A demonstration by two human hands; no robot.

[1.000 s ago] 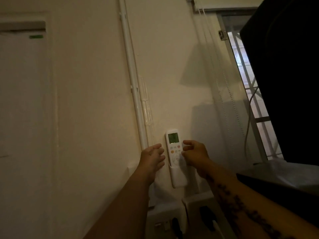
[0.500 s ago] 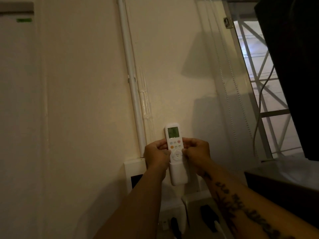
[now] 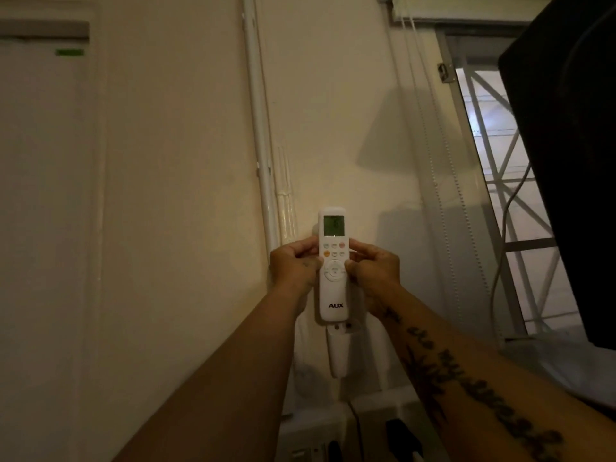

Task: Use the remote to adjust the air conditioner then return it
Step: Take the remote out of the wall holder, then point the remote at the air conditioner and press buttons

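Gripping the white AUX remote [image 3: 333,266] upright between left hand [image 3: 295,266] and right hand [image 3: 375,270], one on each long edge, the person holds it just above its wall holder [image 3: 338,353], bottom end nearly clear.

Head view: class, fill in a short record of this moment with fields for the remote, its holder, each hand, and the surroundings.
remote: white AUX remote, upright, screen lit green, lifted clear of its holder
holder: white wall holder, just below the remote, empty
left hand: left hand grips the remote's left edge
right hand: right hand grips the right edge, thumb by the round pad
surroundings: cream wall, white pipe, window at right
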